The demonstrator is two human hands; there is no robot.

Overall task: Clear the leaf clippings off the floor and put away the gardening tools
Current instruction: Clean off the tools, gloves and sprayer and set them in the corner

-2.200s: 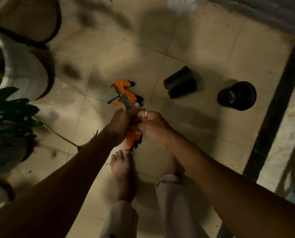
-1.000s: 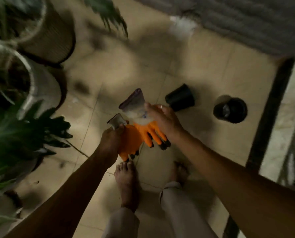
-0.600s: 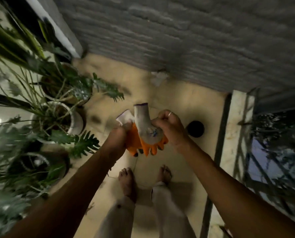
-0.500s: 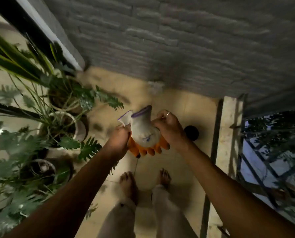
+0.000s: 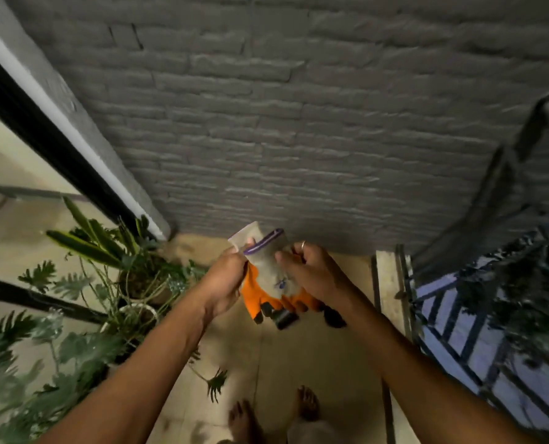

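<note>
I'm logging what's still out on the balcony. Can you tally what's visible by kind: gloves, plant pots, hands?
Gardening gloves, held together in the left hand and right hand: 2
Plant pots, at least: 2
Hands: 2
Total: 6

Grey brick wall (image 5: 298, 123) ahead, potted plants (image 5: 106, 283) left, metal railing (image 5: 491, 331) right.

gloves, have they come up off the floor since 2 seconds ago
Yes. The gloves have risen: earlier they hung low near the floor tiles, now both the left hand and right hand hold them up against the brick wall.
</note>
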